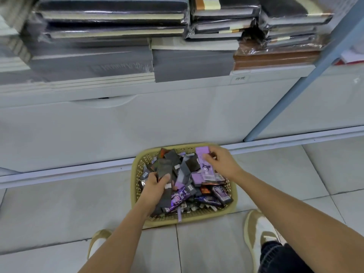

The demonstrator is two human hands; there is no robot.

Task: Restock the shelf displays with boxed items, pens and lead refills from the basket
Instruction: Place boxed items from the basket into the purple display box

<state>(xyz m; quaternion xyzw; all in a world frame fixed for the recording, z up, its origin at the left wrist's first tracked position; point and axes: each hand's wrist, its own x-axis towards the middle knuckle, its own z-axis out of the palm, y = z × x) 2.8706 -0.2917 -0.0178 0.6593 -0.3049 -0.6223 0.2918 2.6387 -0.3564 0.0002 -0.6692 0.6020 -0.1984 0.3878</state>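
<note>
**Both hands in basket, each on a box**

Basket (137, 170): tan, woven plastic, on the tiled floor (59, 203), just near of the cabinet (118, 125) base. Heaped full with small boxes, mostly dark grey, black and purple; one purple item pokes over the near rim.

Left hand (155, 186): over the left half of the basket, fingers closed around a dark box (164, 168), thumb across its front face. Box stands tilted up out of the pile; more dark boxes lie beneath the hand, and I cannot tell whether any of those are gripped too.

Right hand (218, 160): at the far right of the basket, fingertips pinched on the upper part of a purple box (202, 166) with a cartoon figure printed on it. Its lower end is down among the pile.

Shelf (256, 75): above the cabinet, stacked with wrapped notebooks (118, 22) in grey, black and brown. A small handwritten label (240, 78) on the shelf edge, illegible.

Shoes (260, 233): tan and white, either side of the basket's near rim.
</note>
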